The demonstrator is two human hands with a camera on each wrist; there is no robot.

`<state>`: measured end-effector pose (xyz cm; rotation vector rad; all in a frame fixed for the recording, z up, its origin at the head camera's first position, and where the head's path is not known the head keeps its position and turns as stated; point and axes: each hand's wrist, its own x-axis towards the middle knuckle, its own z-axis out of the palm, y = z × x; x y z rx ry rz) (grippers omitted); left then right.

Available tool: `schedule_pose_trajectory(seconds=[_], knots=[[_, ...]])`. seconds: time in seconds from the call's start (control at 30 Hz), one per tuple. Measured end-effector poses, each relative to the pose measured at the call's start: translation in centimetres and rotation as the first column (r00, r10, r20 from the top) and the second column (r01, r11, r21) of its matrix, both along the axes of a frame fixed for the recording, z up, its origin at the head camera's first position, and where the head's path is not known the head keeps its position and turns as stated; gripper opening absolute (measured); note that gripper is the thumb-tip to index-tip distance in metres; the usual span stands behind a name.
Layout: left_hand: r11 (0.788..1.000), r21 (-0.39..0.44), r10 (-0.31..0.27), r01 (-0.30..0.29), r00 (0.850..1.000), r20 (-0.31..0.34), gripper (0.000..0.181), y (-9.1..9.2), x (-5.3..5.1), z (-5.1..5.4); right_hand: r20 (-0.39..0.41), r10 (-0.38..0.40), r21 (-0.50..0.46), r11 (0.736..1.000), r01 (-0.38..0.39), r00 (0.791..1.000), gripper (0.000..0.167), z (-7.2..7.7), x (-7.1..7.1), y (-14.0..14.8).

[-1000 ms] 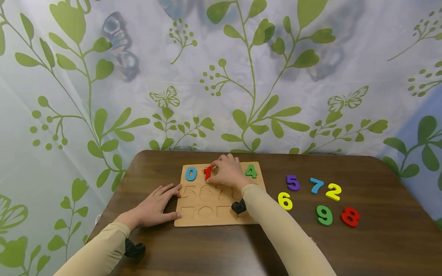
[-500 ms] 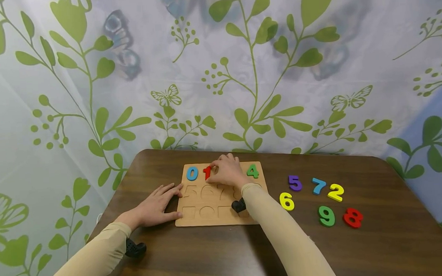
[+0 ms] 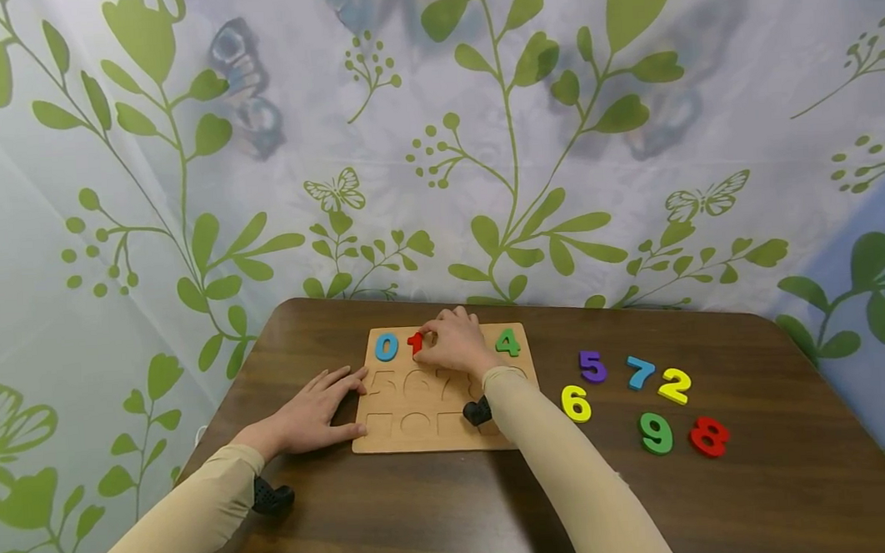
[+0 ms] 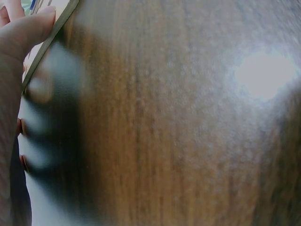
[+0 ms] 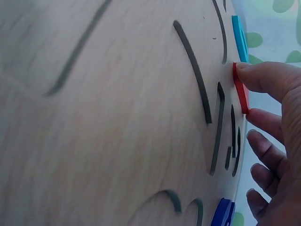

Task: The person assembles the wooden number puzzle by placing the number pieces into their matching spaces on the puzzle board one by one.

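In the head view, a wooden number puzzle board (image 3: 421, 440) lies on the table. My right hand (image 3: 457, 342) is over its top row, with thumb and index finger pinching the red number 1 (image 3: 415, 345). In the right wrist view, the thumb and index finger are at opposite ends of this red piece (image 5: 241, 89). Beside it are the light blue 0 (image 3: 387, 347) and, past the hand, the green 4 (image 3: 508, 342). My left hand (image 3: 316, 415) rests with spread, fairly straight fingers at the board's left edge. The left thumb (image 4: 40, 26) touches that edge in the left wrist view.
Several loose numbers lie right of the board: purple 5 (image 3: 592, 366), blue 7 (image 3: 640, 372), yellow 2 (image 3: 674, 386), yellow 6 (image 3: 575, 404), green 9 (image 3: 656, 433), red 8 (image 3: 709, 436). A dark blue piece (image 5: 223, 214) shows on the board. A patterned curtain (image 3: 406, 145) hangs behind.
The head view has shifted very slightly. Both hands keep nearly the same places, the right still pinching the red number 1.
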<state>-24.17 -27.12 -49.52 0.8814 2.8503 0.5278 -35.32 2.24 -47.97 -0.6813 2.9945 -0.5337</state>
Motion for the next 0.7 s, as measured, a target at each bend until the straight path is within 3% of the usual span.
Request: schedule_pose_trajectory(seconds=[0.47, 0.7], knots=[[1.000, -0.006, -0.008, 0.008, 1.000, -0.009, 0.063, 0.1, -0.1, -0.2, -0.005, 0.000, -0.013, 1.000, 0.000, 1.000, 0.054, 0.8, 1.0, 0.9], [1.000, 0.005, -0.011, 0.011, 1.000, -0.022, 0.060, 0.0, 0.0, 0.1, -0.053, 0.018, -0.134, 0.991, -0.025, 0.998, 0.046, 3.5, 1.5, 4.4]])
